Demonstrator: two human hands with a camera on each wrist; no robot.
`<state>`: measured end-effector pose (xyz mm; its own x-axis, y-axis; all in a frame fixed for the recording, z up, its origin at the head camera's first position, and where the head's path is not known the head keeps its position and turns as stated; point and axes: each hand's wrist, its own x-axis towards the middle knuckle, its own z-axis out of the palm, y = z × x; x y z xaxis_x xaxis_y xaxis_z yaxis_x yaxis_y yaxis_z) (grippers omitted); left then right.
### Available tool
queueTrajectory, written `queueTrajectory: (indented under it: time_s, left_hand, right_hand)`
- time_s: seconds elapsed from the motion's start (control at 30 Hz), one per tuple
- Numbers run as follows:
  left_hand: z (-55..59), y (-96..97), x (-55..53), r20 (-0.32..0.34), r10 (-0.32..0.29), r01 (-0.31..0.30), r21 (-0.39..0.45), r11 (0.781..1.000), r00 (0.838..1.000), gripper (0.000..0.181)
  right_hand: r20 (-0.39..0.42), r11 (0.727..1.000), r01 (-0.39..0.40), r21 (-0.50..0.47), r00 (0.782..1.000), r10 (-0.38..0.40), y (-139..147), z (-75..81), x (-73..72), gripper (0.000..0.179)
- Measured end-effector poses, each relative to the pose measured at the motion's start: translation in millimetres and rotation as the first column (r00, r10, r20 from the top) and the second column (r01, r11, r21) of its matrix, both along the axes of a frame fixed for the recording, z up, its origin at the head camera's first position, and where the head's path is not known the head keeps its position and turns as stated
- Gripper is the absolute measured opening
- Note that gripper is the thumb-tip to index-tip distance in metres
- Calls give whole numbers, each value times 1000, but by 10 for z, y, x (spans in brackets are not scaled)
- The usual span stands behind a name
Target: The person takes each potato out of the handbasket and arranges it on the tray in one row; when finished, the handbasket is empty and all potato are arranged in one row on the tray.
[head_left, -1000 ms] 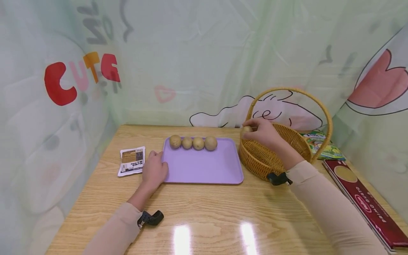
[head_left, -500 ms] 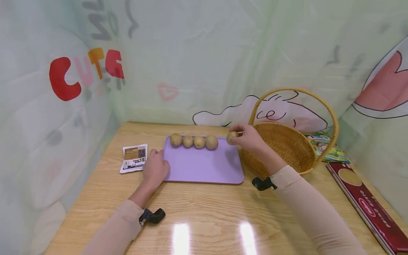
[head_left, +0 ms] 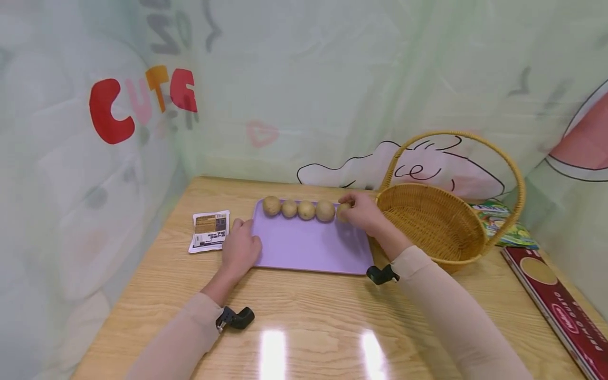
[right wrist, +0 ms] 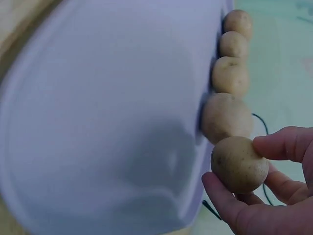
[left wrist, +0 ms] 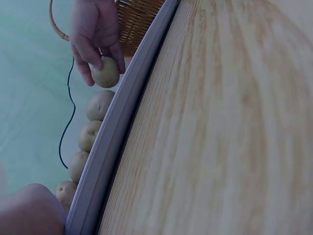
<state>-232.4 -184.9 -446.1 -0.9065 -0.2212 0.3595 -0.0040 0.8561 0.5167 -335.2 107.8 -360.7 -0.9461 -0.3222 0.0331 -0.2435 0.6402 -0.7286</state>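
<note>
My right hand (head_left: 363, 214) pinches a potato (right wrist: 239, 165) between thumb and fingertips over the back right of the lilac tray (head_left: 311, 245). In the right wrist view this potato sits right at the end of a row of several others. That row runs along the tray's back rim, its nearest potato (head_left: 325, 211) being the largest. My left hand (head_left: 241, 249) grips the tray's left rim, the thumb over the tray's inside. Only a blurred part of the left hand (left wrist: 32, 210) shows in the left wrist view.
Right of the tray stands a wicker basket (head_left: 429, 224) with a tall arched handle. Behind it lies a green packet (head_left: 505, 224), and a long dark red box (head_left: 560, 306) lies along the right side. A white-and-brown pouch (head_left: 210, 232) lies left of the tray.
My right hand has carried the potato left from the basket's rim to the end of the row on the tray. The left hand has stayed at the tray's left rim.
</note>
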Motion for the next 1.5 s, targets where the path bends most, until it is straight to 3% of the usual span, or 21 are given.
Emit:
queueTrajectory:
  time_s: [0.37,0.63,0.9,1.13,1.5]
  left_hand:
    - [-5,159,19,23,-15,15,-7,1000,1000,49]
    - [32,156,38,21,-4,4,-20,1000,1000,48]
    - [52,121,65,31,3,-3,-7,1000,1000,48]
    - [29,97,75,51,10,-10,-3,1000,999,49]
    - [14,79,94,44,11,-11,-17,1000,999,48]
  right_hand:
    - [8,997,65,43,998,-65,131,-173,-77,42]
    - [-21,992,76,102,997,-74,110,-126,-38,42]
    - [56,986,149,76,987,-154,44,-101,-19,44]
    - [55,988,146,57,987,-149,27,-154,-7,39]
    - [51,991,118,57,991,-121,5,-116,77,53]
